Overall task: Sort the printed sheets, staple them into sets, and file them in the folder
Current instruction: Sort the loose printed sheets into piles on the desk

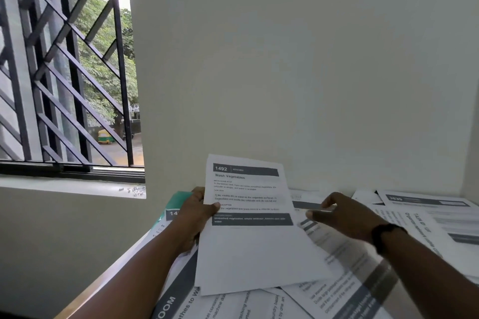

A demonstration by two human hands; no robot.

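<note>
My left hand [195,217] grips the left edge of a printed sheet [248,241] headed "1492 Kitchen, Wash Vegetables", thumb on its front, and holds it tilted up above the table. To its right my right hand [339,215] hovers over the loose sheets [344,261] with its fingers slightly curled; it is blurred, and a thin sheet edge seems to lie between thumb and fingers. A green folder [176,201] lies flat behind my left hand, partly covered by paper. No stapler is in view.
Many printed sheets [427,217] overlap across the table up to the wall corner at the right. The table's wooden edge [111,277] runs diagonally at the left. Several small metal pieces [134,190] lie on the window sill below the barred window [64,72].
</note>
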